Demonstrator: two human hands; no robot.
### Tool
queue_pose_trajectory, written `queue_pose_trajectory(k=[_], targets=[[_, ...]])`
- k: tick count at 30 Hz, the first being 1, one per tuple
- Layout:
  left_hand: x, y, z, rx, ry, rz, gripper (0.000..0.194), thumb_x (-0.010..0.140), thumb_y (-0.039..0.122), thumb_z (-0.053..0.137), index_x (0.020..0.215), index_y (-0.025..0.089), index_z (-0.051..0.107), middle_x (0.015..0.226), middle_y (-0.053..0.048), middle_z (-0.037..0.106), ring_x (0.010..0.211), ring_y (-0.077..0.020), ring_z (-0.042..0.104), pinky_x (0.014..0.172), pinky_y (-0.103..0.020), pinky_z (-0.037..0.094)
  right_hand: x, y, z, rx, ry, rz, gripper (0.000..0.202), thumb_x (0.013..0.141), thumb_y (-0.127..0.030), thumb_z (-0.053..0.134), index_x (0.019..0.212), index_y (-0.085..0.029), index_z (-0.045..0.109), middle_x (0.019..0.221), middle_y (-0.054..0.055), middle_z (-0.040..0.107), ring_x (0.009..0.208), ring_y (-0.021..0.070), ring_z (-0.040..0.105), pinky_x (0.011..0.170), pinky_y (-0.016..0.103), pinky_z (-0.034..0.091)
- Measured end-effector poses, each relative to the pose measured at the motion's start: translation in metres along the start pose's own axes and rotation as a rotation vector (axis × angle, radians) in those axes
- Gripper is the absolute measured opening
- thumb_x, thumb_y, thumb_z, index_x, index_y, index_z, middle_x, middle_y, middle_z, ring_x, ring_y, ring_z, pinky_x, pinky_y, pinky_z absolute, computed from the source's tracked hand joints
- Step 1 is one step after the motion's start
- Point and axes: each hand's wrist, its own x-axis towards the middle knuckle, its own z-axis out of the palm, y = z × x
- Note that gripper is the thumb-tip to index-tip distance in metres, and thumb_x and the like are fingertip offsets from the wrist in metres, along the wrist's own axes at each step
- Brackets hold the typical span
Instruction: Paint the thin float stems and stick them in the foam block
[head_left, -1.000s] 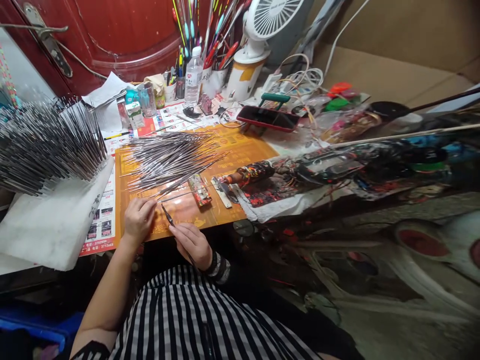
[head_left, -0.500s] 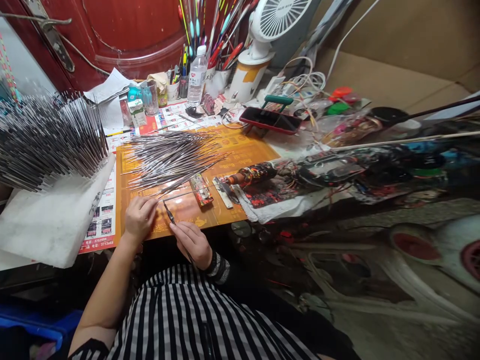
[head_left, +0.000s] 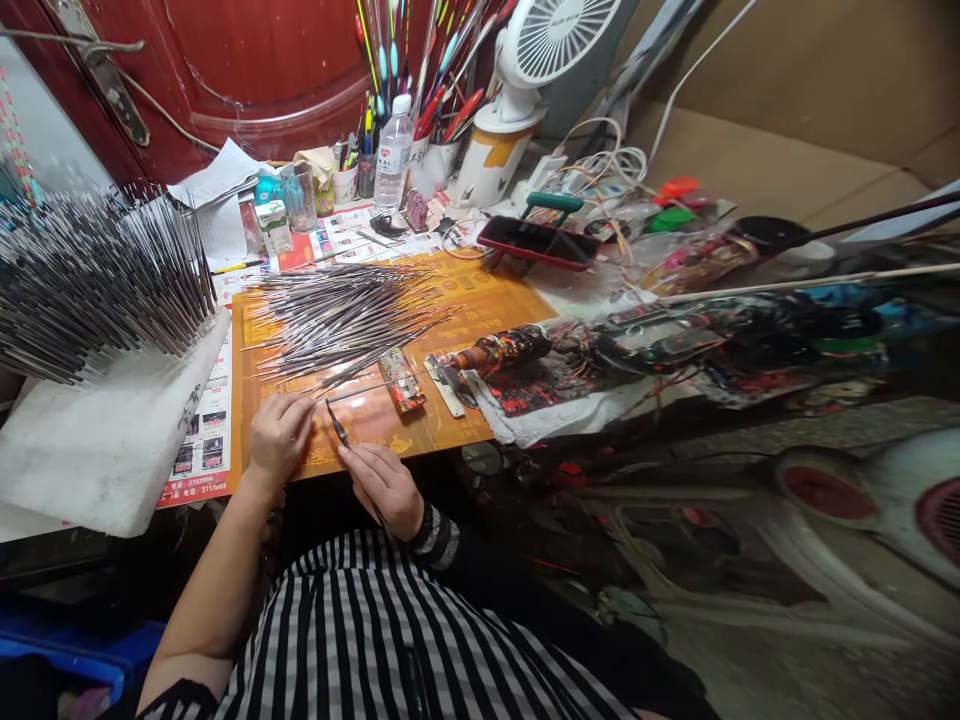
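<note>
My left hand (head_left: 281, 432) is closed at the near edge of the orange mat (head_left: 450, 432), its fingers pinching the end of a thin dark stick (head_left: 356, 391). The stick runs right from my fingertips towards a small, paint-spotted block (head_left: 403, 382). Closed around a slim paintbrush (head_left: 339, 425) is my right hand (head_left: 384, 488), lower and to the right. The brush's dark tip points up, close to the stick; I cannot tell whether they touch. Just beyond both hands lies a loose pile of thin dark sticks (head_left: 337, 318).
Many similar sticks stand in a white foam block (head_left: 97, 460) at left. A paint-smeared cloth (head_left: 540, 400) lies to the right, with a phone (head_left: 536, 240) on a stand behind. A water bottle (head_left: 393, 155) and white fan (head_left: 517, 100) are at the back.
Both hands, the stick and the brush stay almost in place. The view has shifted very slightly.
</note>
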Motion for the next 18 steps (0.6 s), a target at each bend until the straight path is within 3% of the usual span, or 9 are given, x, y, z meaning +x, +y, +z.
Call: queue_pose_trajectory(k=[18], targets=[[-0.0014, -0.0027, 0.0014, 0.011, 0.002, 0.011, 0.015, 0.095, 0.021, 0.056, 0.101, 0.020, 0.069, 0.092, -0.006, 0.072, 0.084, -0.0185, 0.063, 0.079, -0.033, 0.050, -0.0006, 0.0024, 0.0010, -0.010, 0.010, -0.020, 0.066, 0.090, -0.002, 0.054, 0.154, -0.014, 0.039, 0.117, 0.015, 0.072, 0.111, 0.0253, 0.066, 0.091, 0.042, 0.061]])
